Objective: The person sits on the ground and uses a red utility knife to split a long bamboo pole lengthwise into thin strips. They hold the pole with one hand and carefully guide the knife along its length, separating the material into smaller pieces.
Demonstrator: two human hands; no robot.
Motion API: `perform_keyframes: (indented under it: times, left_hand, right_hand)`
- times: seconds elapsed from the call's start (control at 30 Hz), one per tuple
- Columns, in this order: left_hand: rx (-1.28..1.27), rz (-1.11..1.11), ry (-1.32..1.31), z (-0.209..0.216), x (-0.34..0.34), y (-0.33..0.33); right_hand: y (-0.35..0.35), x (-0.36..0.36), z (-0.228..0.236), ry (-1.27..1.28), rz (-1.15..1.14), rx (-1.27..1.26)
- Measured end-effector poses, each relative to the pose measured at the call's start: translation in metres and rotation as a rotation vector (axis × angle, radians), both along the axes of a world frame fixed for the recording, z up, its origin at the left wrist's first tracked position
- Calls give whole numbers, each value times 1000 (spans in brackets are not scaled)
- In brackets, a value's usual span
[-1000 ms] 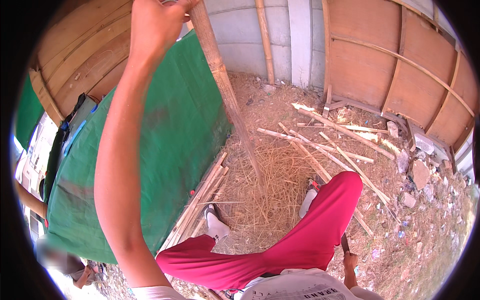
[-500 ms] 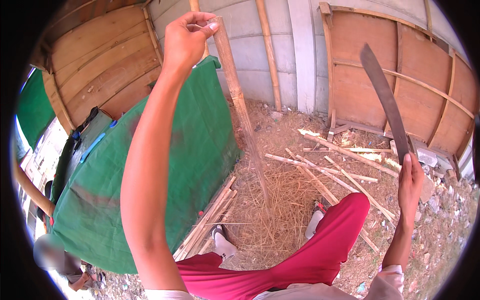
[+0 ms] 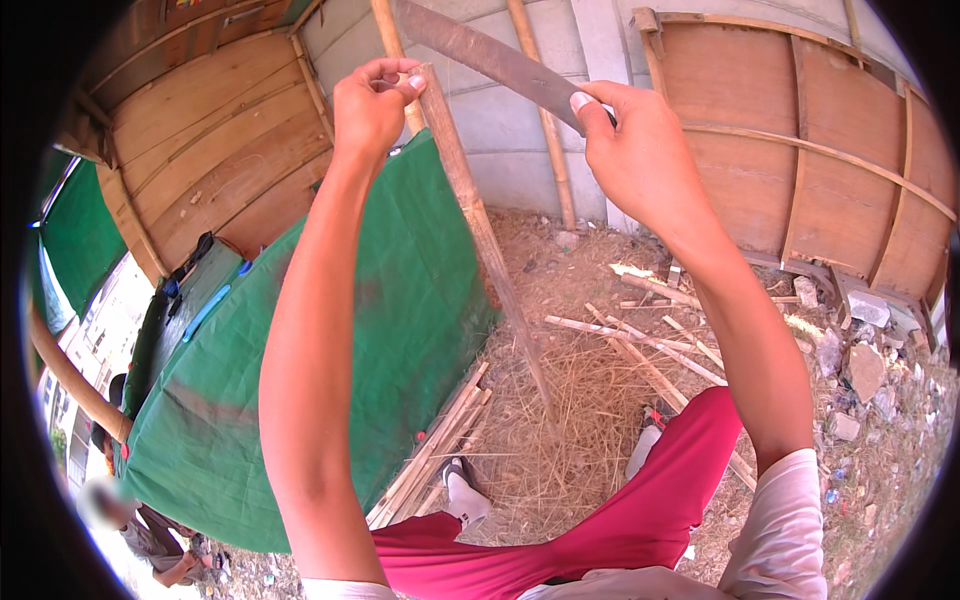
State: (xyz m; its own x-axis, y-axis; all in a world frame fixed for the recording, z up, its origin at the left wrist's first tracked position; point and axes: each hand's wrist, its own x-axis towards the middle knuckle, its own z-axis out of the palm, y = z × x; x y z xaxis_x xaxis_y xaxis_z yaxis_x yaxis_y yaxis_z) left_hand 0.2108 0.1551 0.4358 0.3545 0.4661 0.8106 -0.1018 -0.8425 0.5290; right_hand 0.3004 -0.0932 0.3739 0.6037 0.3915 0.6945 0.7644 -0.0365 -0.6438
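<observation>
A long strip of split bamboo (image 3: pixel 478 215) stands upright in front of me, leaning a little, its lower end down in the straw between my feet. My left hand (image 3: pixel 372 108) pinches its top end between thumb and fingers. In my right hand (image 3: pixel 640 135) is a machete (image 3: pixel 490 58) with a dark, wide blade; the fist hides most of its handle. The blade points up and to the left, its edge close above the bamboo's top. From this angle I cannot tell whether the two touch.
Bamboo strips (image 3: pixel 430 440) lie beside my left foot, and more split pieces (image 3: pixel 650 345) are scattered ahead on the straw (image 3: pixel 560 390). A green sheet (image 3: pixel 380 300) covers something at left. Rubble (image 3: pixel 865 370) lies at right, below a wooden panel (image 3: pixel 840 150). Another person (image 3: pixel 160 540) is at far lower left.
My right hand has swung the machete from the far right up and leftward to the bamboo's top. The left hand still holds the bamboo and sits slightly lower in view.
</observation>
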Motion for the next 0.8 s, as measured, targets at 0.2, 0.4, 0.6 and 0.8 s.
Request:
perform_keyframes:
  times: [0.2, 0.4, 0.6, 0.8]
  left_hand:
    - [-12, -11, -33, -2, 5, 3]
    - [-36, -5, 26, -1, 4, 2]
    - [-35, 1, 27, -1, 2, 0]
    - [-64, -9, 2, -3, 6, 0]
  right_hand:
    - [9, 0, -5, -12, 6, -3]
    - [13, 6, -7, -54, 8, 26]
    - [12, 3, -6, -27, 35, 41]
    - [12, 3, -6, -142, -69, 1]
